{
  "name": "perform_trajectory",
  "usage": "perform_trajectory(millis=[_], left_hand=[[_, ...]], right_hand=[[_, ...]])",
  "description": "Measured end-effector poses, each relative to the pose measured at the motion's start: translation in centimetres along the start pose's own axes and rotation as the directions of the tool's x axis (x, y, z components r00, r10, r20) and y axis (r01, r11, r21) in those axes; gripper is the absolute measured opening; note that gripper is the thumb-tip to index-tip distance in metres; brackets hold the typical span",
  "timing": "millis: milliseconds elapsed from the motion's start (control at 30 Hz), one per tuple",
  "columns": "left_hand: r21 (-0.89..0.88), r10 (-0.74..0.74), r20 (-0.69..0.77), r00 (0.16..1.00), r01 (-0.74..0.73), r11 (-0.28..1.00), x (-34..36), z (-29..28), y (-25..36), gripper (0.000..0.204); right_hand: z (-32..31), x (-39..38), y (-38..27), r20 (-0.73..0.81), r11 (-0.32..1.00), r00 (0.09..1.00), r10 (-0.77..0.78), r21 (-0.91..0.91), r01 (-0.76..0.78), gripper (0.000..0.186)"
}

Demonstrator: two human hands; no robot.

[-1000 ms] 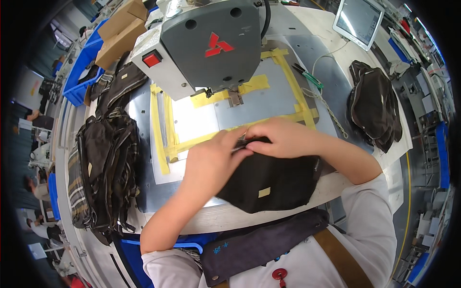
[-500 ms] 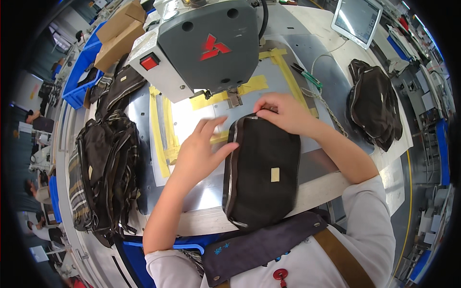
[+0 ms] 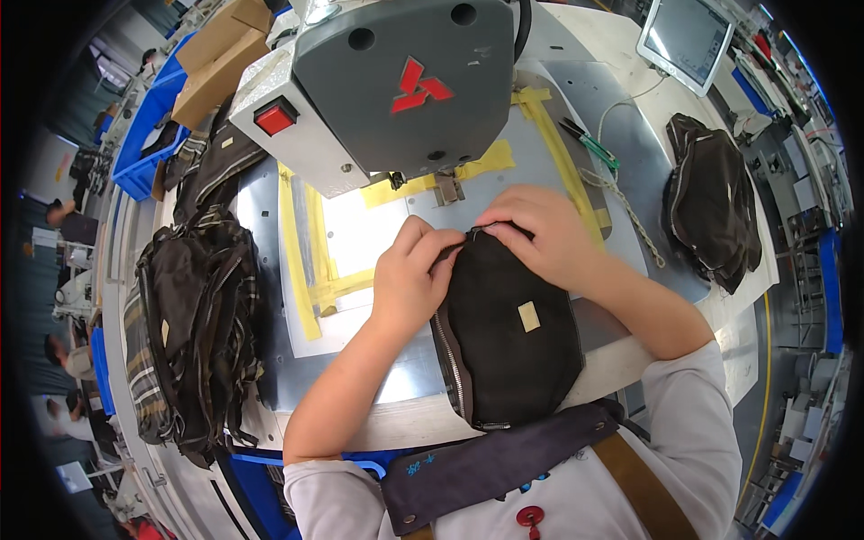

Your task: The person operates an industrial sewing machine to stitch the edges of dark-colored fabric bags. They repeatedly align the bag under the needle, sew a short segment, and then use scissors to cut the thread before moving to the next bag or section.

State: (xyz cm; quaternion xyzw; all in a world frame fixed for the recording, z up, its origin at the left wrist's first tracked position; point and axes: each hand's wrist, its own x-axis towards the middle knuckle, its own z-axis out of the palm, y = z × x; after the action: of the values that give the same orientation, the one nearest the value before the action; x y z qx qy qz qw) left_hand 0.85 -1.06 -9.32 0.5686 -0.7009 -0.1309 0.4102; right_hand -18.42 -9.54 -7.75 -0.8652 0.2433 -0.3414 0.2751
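Pinching the far end of a dark pouch point(image 3: 517, 369) between thumbs and fingers, with left hand point(image 3: 407, 274) at its far left corner and right hand point(image 3: 544, 238) just beside, on the far edge. Closed on the cloth with both sets of fingertips, nearly meeting there. Stretches from the fingers back toward the body, across the near edge of the table point(image 3: 391, 427), ending close to the apron point(image 3: 490, 472). Cannot tell whether resting or hanging. Shows a zipper point(image 3: 459, 369) down the left side and a pale tag point(image 3: 528, 317) nearer the right hand. Beyond the fingertips, a machine point(image 3: 409, 108); farther left, a heap point(image 3: 193, 337); farther right, a pile point(image 3: 715, 198).
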Motion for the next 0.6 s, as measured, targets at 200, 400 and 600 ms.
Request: perform_trajectory(millis=[200, 400, 600], left_hand=[[-0.131, 0.196, 0.065, 0.978, -0.187, 0.974, 0.0, 0.1, 0.5, 0.019], [-0.422, -0.297, 0.134, 0.945, 0.325, 0.846, 0.2, 0.5, 0.0, 0.009], [-0.464, -0.289, 0.222, 0.931, 0.362, 0.808, 0.6, 0.0, -0.7, 0.007]], right_hand=[[0.9, 0.2, 1.2, 0.084, 0.956, 0.979, 0.184, 0.217, -0.198, 0.012], [1.5, 0.3, 1.8, 0.127, 0.965, 0.988, 0.091, 0.234, -0.119, 0.015], [1.6, 0.2, 1.6, 0.168, 0.906, 0.965, 0.199, 0.344, -0.247, 0.015]])
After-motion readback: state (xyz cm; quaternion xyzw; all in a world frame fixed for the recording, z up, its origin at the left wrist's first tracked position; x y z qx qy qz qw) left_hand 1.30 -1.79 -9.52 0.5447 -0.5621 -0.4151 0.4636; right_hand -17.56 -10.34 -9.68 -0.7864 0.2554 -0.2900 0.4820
